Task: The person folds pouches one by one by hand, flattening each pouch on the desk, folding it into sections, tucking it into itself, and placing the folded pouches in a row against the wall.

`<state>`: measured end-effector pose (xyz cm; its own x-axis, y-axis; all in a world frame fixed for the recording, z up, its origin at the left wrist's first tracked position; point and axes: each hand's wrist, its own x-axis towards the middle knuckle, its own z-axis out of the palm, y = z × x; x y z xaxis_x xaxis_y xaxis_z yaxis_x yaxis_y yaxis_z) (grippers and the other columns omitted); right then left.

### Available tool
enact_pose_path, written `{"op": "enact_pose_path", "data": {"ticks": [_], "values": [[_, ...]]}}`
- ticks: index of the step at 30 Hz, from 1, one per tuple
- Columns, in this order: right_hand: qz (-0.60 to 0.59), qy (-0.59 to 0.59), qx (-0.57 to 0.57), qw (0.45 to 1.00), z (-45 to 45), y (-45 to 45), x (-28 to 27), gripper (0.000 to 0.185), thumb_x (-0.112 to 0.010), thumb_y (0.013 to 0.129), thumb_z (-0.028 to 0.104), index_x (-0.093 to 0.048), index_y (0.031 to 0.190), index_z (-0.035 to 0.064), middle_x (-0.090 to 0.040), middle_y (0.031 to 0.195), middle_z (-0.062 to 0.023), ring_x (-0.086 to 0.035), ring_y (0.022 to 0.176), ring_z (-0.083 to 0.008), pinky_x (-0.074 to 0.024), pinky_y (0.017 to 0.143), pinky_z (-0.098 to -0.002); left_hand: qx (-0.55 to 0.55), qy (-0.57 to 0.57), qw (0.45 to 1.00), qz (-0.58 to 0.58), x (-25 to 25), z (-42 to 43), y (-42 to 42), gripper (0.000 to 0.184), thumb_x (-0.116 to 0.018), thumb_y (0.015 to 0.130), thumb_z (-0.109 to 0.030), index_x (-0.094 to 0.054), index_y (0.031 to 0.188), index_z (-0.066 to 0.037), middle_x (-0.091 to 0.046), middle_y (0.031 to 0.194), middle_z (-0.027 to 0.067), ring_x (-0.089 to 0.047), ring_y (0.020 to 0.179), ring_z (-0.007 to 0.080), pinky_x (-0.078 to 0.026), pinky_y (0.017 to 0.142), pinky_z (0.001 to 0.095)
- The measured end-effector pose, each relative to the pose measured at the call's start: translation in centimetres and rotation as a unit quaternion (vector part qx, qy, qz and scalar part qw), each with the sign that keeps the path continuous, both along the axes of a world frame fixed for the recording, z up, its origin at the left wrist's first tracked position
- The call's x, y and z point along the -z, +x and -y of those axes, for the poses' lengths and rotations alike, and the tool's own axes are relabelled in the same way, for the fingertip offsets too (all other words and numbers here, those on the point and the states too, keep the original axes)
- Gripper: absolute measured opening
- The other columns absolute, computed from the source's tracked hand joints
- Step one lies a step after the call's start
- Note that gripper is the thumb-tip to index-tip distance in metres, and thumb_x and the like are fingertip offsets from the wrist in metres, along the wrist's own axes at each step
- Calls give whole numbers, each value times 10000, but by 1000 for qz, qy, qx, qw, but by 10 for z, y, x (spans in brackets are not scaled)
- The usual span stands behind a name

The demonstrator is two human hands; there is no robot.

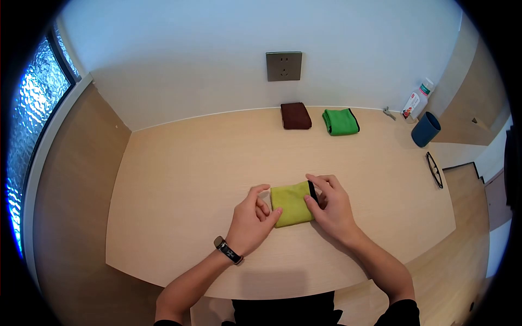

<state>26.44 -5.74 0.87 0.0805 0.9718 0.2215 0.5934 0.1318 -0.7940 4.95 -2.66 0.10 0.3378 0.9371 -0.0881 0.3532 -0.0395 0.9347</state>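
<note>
A folded yellow-green cloth (292, 204) with a dark edge on its right side lies near the middle front of the table. My left hand (254, 220), with a black band on its wrist, is at the cloth's left side; its thumb presses the lower left corner and its fingers curl by the left edge. On the other side, my right hand (333, 209) grips the dark-edged side, thumb on top and fingers bent around behind. Some of the right fingertips are hidden. Farther back lie a folded dark brown cloth (296, 116) and a folded green cloth (341, 122).
Along the right of the wooden table (179, 168) stand a dark blue cup (426, 129) and a white bottle (417, 102), with a small grey metal object (389, 113) close by. Black-framed glasses (434, 170) lie at the right edge. A wall with a socket (284, 66) bounds the back.
</note>
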Motion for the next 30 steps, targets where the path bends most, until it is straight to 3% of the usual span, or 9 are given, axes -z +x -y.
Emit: {"op": "enact_pose_path", "data": {"ticks": [1,3,4,6,14,17,23,28,30], "values": [[41,-8,9,999,1,-1,-1,398,-703,916,95,-653,1306,36,-646,1121,-119,-647,817,-229,-550,731,-345,0,0,1000,0,1,1,1,514,-728,931,-94,-497,1378,12,-617,924,79,-654,764,154,-556,679,297],[80,21,6,997,1,1,3,404,-698,919,122,-655,1311,36,-654,1139,-121,-645,895,-261,-550,769,-372,-26,284,950,-126,3,4,2,474,-726,895,-98,-571,1328,17,-628,1098,141,-641,1009,271,-535,890,395],[119,49,3,992,0,3,5,412,-693,922,148,-657,1316,37,-662,1158,-124,-642,973,-293,-550,808,-400,-27,285,950,-126,5,2,2,474,-726,895,-98,-571,1328,17,-628,1098,141,-641,1009,271,-535,890,395],[139,69,-7,988,-2,6,8,420,-690,923,156,-655,1324,35,-671,1166,-126,-622,1020,-305,-537,849,-410,28,381,918,-105,14,-4,0,470,-687,897,-116,-588,1339,7,-593,1268,179,-555,1172,356,-454,1034,455],[197,130,-45,971,-8,14,17,409,-672,937,164,-661,1320,23,-696,1151,-129,-595,1055,-321,-493,935,-422,67,286,951,-97,14,-6,-6,370,-633,960,-188,-631,1276,4,-633,1183,149,-559,1090,326,-441,991,431],[159,116,-35,980,-7,13,14,373,-692,920,198,-704,1248,22,-698,1140,-128,-593,1051,-319,-495,925,-424,58,243,963,-97,13,-6,-6,337,-642,954,-197,-656,1236,-12,-652,1085,117,-550,1030,305,-445,925,418],[247,40,-5,968,6,11,-8,348,-762,851,292,-754,1066,18,-668,1069,-117,-581,1028,-299,-500,907,-412,80,241,954,-159,8,-2,-5,331,-702,909,-228,-683,1172,-28,-631,966,93,-542,965,286,-445,880,407],[105,6,-41,994,3,13,-5,337,-768,850,242,-706,1072,-3,-656,1044,-129,-576,1011,-307,-510,879,-411,79,243,958,-127,11,-2,-5,370,-741,877,-208,-674,1188,-19,-617,967,96,-552,938,279,-468,881,396],[57,-31,-46,997,4,12,-7,319,-764,853,200,-683,1081,-8,-654,1031,-133,-592,994,-297,-514,869,-396,94,182,975,-80,11,-2,-5,435,-757,868,-185,-636,1251,-18,-641,1042,100,-563,942,247,-483,875,363]]}}
